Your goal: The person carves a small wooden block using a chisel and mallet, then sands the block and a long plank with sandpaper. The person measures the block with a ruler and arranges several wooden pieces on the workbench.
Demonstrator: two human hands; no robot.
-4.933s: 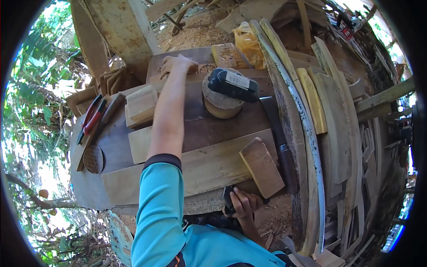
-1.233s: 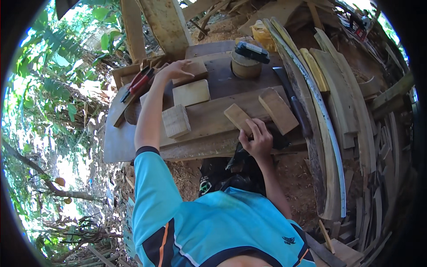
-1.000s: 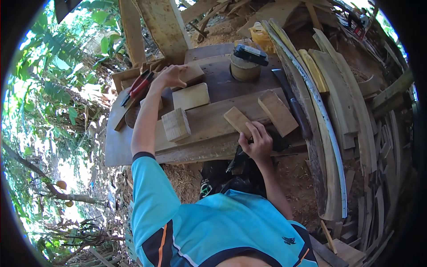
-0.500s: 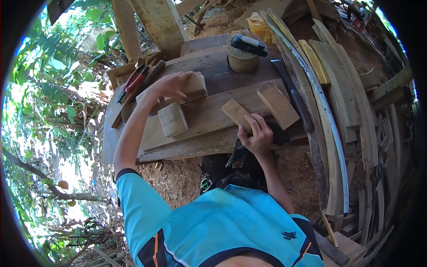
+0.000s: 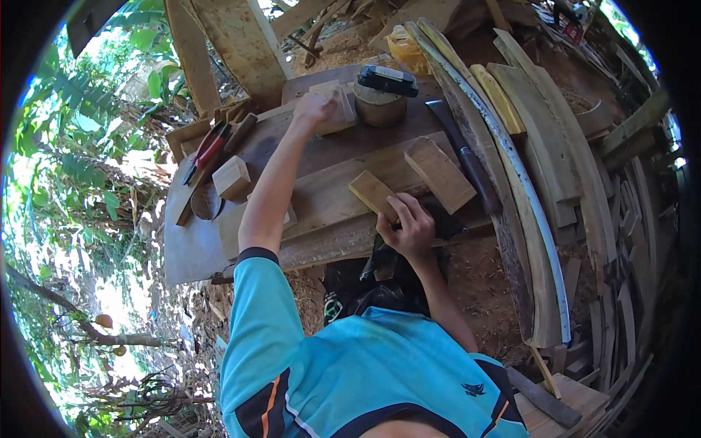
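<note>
My left hand [image 5: 318, 108] reaches to the far part of the bench, fingers closed on a pale wooden block [image 5: 342, 123] beside a round wooden piece [image 5: 380, 108] with a dark device [image 5: 387, 80] on top. Near the front edge, my right hand [image 5: 410, 228] grips the near end of a smaller flat wooden block [image 5: 372, 193]. A longer wooden block [image 5: 439, 175] lies just right of it. Over at the left sits a small wooden cube [image 5: 231, 177]. Another block [image 5: 290, 217] is mostly hidden behind my left forearm.
Red-handled pliers [image 5: 212, 148] lie at the bench's left end. A dark-handled blade [image 5: 467, 153] rests at the right, along long curved boards [image 5: 489, 146]. A yellow plastic bag [image 5: 407, 50] is at the back. Stacked planks [image 5: 540, 131] fill the right side.
My left hand has moved away and to the right, taking the pale block toward the round piece, which uncovers the small cube. My right hand stays on its block. The view has shifted slightly.
</note>
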